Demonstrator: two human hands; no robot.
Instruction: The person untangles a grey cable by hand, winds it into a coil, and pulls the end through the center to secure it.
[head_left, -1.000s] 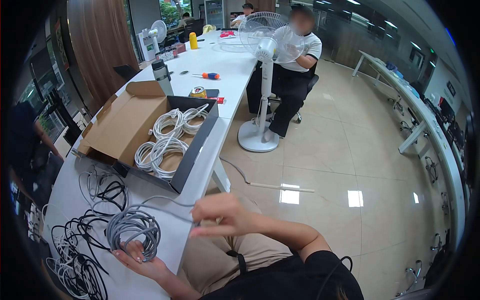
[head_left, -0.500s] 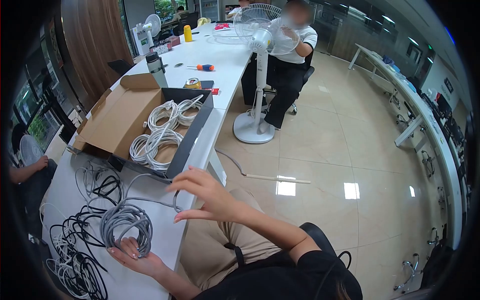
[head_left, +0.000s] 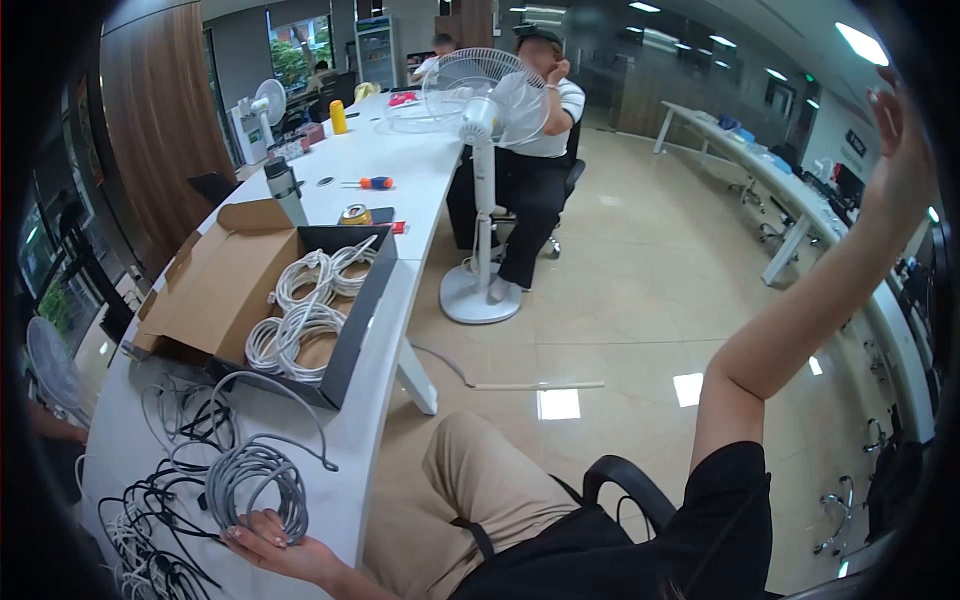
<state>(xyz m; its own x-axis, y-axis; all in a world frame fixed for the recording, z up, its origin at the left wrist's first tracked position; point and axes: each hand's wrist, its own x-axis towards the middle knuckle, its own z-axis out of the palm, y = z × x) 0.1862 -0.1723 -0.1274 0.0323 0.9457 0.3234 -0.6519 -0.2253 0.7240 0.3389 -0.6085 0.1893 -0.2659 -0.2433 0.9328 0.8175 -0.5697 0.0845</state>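
My left hand [head_left: 275,545] holds the lower edge of a coiled grey cable [head_left: 258,488], its fingers through the loop, above the white table [head_left: 345,455]. A loose end of the grey cable arcs up and down to the right of the coil. My right hand [head_left: 900,140] is raised high at the far right, well away from the cable, with its fingers spread and nothing visible in them. Tangled black cables [head_left: 165,500] and white cables [head_left: 125,540] lie left of the coil. Behind it an open box [head_left: 365,335] holds coiled white cables [head_left: 300,340].
A white standing fan [head_left: 483,200] is beside the table, with a seated person [head_left: 535,180] behind it. A screwdriver [head_left: 375,183], a can [head_left: 355,215], a dark bottle [head_left: 285,188] and a yellow bottle [head_left: 338,117] stand or lie farther back on the table.
My right hand has swung from beside the coil up to the far right. My left hand still holds the coil. The loose cable end now curves freely beside the box. The view has tilted up.
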